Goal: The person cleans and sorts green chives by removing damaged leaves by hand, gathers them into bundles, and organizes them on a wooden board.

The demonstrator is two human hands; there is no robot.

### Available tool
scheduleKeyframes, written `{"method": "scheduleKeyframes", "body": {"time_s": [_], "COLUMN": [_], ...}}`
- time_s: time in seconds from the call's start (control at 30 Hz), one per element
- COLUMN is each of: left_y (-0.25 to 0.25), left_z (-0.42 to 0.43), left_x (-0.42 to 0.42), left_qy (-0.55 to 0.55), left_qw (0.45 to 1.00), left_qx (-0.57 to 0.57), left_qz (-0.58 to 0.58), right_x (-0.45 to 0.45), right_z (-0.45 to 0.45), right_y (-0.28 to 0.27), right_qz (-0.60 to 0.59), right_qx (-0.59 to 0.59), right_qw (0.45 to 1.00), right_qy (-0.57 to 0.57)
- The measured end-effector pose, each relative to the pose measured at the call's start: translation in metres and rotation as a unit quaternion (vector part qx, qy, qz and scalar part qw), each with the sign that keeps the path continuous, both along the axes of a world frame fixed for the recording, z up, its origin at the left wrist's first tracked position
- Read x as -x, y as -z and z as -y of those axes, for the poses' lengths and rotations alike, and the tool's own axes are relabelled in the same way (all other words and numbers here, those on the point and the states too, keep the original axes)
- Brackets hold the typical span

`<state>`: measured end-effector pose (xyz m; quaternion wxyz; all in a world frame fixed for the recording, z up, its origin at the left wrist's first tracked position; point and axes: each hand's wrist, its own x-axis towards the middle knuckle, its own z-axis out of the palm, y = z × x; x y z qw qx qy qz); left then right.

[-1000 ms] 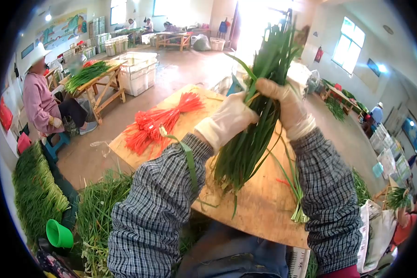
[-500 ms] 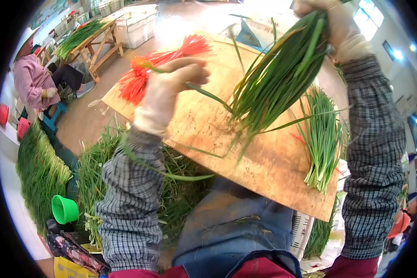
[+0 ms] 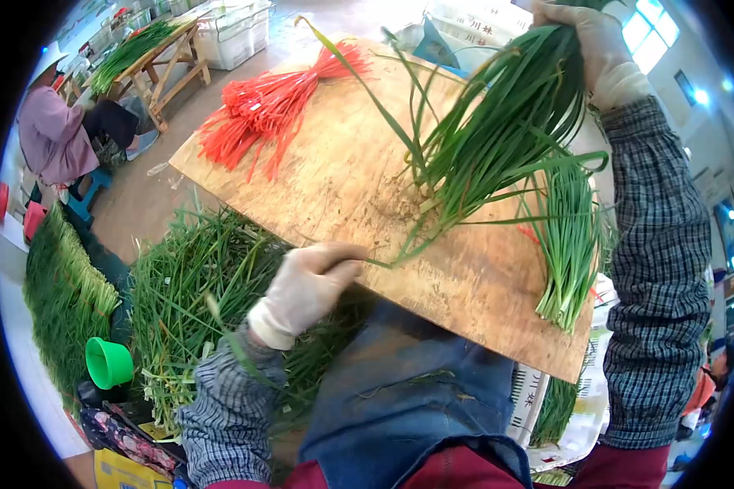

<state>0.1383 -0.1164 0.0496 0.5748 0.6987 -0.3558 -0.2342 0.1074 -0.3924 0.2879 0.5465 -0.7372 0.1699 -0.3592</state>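
My right hand (image 3: 591,50), in a pale glove, is closed round a bunch of garlic chives (image 3: 510,114) at the upper right. Its leaves hang tips-down over the wooden board (image 3: 326,191), and some touch it. Near the board's front edge, my gloved left hand (image 3: 308,287) is closed, its fingertips pinching the end of a thin chive leaf that runs toward the hanging bunch. A second bunch of chives (image 3: 567,244) lies on the board's right side, with a bit of red tie showing beside it. Red ties (image 3: 265,114) lie heaped at the board's far left.
Loose chive leaves (image 3: 208,297) are piled left of my legs. A green bucket (image 3: 109,363) stands beside more chives (image 3: 65,301). A person (image 3: 53,134) sits at the left near a wooden bench (image 3: 159,69). White crates (image 3: 235,39) stand behind.
My left hand has come down and toward me, to the board's front edge. A loose leaf falls blurred by my left sleeve. My right hand still holds the bunch up, nearly in place.
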Motion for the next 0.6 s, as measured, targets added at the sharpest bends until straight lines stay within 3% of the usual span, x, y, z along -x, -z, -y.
{"method": "scheduleKeyframes", "body": {"time_s": [0.1, 0.13, 0.2, 0.3, 0.4, 0.43, 0.53, 0.6], "left_y": [-0.003, -0.003, -0.004, 0.011, 0.012, 0.022, 0.027, 0.034], "left_z": [0.038, 0.05, 0.076, 0.111, 0.13, 0.137, 0.145, 0.15], "left_x": [0.015, 0.016, 0.016, 0.0, -0.008, -0.014, -0.019, -0.02], "left_qy": [0.023, 0.013, 0.014, -0.062, -0.072, -0.091, -0.056, -0.037], "left_qw": [0.994, 0.979, 0.962, 0.915, 0.892, 0.862, 0.839, 0.846], "left_qx": [0.048, 0.057, 0.061, 0.101, -0.068, -0.038, -0.156, -0.146], "left_qz": [0.1, 0.196, 0.264, 0.386, 0.442, 0.497, 0.519, 0.512], "right_x": [0.002, 0.001, -0.001, -0.005, -0.01, -0.011, -0.013, -0.015], "right_z": [0.003, 0.009, 0.014, 0.012, 0.019, 0.019, 0.023, 0.027], "right_y": [-0.006, -0.005, -0.003, -0.001, 0.001, 0.002, 0.001, 0.002], "right_qz": [0.001, 0.005, 0.011, 0.033, 0.05, 0.056, 0.077, 0.092], "right_qx": [-0.06, -0.054, -0.046, -0.04, -0.03, -0.028, -0.023, -0.024], "right_qw": [0.998, 0.998, 0.999, 0.998, 0.998, 0.998, 0.997, 0.995], "right_qy": [-0.031, -0.027, -0.022, -0.02, -0.006, -0.002, 0.011, 0.02]}}
